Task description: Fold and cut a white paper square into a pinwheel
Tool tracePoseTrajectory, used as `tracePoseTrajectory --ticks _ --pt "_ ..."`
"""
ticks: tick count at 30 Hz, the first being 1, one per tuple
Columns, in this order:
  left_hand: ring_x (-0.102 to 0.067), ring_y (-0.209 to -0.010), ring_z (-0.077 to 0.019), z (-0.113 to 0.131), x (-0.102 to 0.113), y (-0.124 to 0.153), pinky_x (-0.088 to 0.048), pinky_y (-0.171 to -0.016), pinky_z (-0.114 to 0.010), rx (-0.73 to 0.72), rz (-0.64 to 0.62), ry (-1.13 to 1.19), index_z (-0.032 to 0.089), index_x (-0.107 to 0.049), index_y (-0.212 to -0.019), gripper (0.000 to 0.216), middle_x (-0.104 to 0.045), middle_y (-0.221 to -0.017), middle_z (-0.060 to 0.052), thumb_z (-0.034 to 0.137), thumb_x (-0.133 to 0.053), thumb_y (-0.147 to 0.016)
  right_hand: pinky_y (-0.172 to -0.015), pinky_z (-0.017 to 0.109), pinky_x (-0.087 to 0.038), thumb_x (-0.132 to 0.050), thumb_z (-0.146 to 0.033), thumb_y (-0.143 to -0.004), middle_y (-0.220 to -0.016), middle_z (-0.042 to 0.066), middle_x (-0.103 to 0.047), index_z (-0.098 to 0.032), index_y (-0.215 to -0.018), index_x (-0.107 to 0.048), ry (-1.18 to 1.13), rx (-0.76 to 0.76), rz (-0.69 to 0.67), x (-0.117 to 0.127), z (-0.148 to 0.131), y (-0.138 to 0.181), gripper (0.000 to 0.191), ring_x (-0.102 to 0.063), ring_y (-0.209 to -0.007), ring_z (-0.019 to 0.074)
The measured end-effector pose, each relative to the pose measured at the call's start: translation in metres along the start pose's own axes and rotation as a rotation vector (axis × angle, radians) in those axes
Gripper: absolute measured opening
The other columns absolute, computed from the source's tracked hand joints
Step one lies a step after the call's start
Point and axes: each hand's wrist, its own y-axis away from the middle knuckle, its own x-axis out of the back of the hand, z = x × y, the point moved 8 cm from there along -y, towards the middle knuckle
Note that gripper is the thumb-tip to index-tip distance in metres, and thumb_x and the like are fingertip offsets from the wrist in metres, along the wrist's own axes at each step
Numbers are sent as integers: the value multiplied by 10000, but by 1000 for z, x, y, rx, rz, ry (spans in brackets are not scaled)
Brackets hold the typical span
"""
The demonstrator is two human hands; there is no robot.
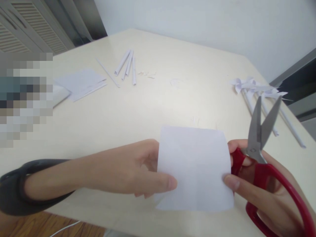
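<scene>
Paper sheet (pixel 195 168), white and roughly square, held up between two hands over the near part of a surface, its lower left corner split. The surface (pixel 106 115) was broad, pale and smooth, and filled most of the view. The left hand (pixel 145 171) reached in from the left and gripped the sheet's left side, thumb on the front and fingers behind. The right hand (pixel 271 204) pinched the right edge with thumb and fingers, and also held red-handled scissors (pixel 256 149), their blades spread and pointing away from the person. Beyond the scissors, at the far right, lay three paper tubes (pixel 290 125) with folded, petal-like paper tops (pixel 254 87). At the far left was a loose pile of flat papers (pixel 81 80). Right of it lay a thin paper stick (pixel 108 72), then a cluster of short paper rolls (pixel 129 64). Smallest were paper scraps (pixel 148 75) just beside the rolls.
</scene>
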Motion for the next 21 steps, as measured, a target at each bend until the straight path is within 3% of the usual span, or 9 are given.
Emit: tracePoseTrajectory --ticks 9,13,16,18,21 --pt "-452 -521 -74 3 5 -2 -380 -459 -153 -19 23 67 195 -637 -854 226 -525 -652 34 390 -523 -838 -507 191 -485 -746 -325 -688 -699 -31 -599 -325 -1000 -531 12 7 120 5 5 2 379 -578 -603 131" --pt "-556 -716 -116 12 1 -2 -449 -622 -182 -72 35 63 245 -657 -904 156 -627 -805 40 341 -584 -807 -456 193 -476 -747 -313 -680 -679 -31 -604 -327 -1013 -536 26 142 94 3 0 1 395 -589 -591 145" --pt "-583 -813 -142 17 2 -2 -458 -684 -199 -106 60 81 258 -671 -895 126 -655 -861 48 257 -601 -790 -479 189 -486 -743 -309 -690 -708 -27 -613 -325 -1019 -541 2 101 122 1 -2 1 387 -598 -618 144" --pt "-581 -761 -127 19 6 -2 -446 -651 -183 -111 99 131 248 -683 -842 112 -648 -802 51 228 -582 -798 -500 188 -496 -735 -307 -705 -679 -34 -605 -320 -1015 -547 -39 43 139 -2 -2 3 362 -587 -592 132" --pt "-473 -536 -73 17 16 -2 -340 -475 -148 -102 207 248 202 -660 -698 157 -534 -585 53 239 -562 -814 -531 179 -502 -737 -281 -711 -583 -55 -576 -305 -933 -558 -88 47 120 -6 -4 3 286 -564 -542 111"
